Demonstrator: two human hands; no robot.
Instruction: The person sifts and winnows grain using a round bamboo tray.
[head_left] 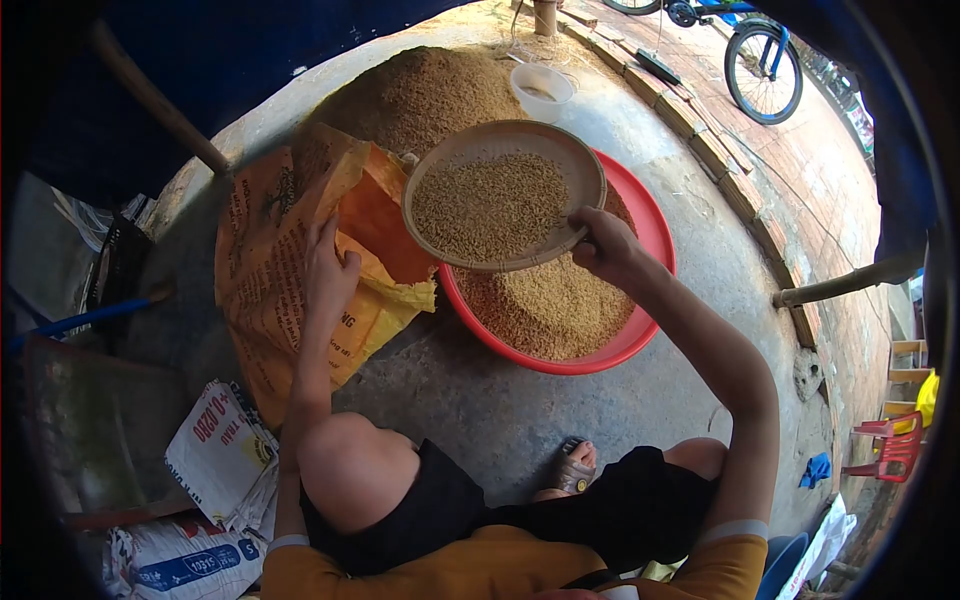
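Note:
My right hand (pixel 606 246) grips the right rim of a round woven winnowing basket (pixel 585 185). A layer of grain (pixel 490 205) lies in it, mostly toward its left and middle. The basket is held over a red basin (pixel 655 205), which holds more grain (pixel 565 310), and its left edge is by the mouth of an orange and yellow sack (pixel 265 260). At the sack's open edge, my left hand (pixel 330 270) is closed on the material, thumb toward the opening. The sack's orange inside shows beside the basket; its contents are hidden.
Behind the basin rises a large heap of grain (pixel 430 85), with a translucent tub (pixel 543 88) beside it. White printed sacks (pixel 215 450) lie at the left. A brick edging (pixel 700 130) runs along the right; beyond it are a bicycle (pixel 765 70) and a red chair (pixel 897 445).

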